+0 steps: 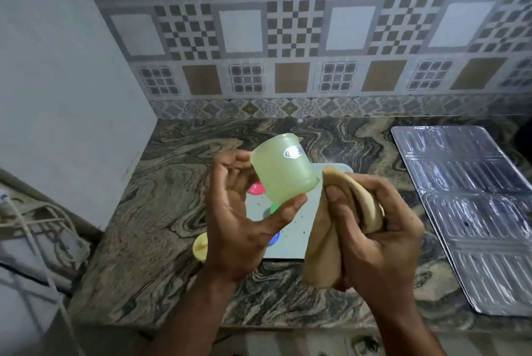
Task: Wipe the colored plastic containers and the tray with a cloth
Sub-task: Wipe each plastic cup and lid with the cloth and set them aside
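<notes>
Over a swirled stone counter [178, 212] (tiled wall behind), left hand [239, 229] holds a green container [283, 171]; right hand [380, 229] clutches cloth [325, 243].

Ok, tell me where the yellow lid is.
Head view: the yellow lid lies on the counter, just off the tray's left edge, partly hidden behind the left hand.

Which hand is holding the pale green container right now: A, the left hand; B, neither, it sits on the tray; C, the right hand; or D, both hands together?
A: the left hand grips the pale green container; the right hand holds only the cloth.
</notes>
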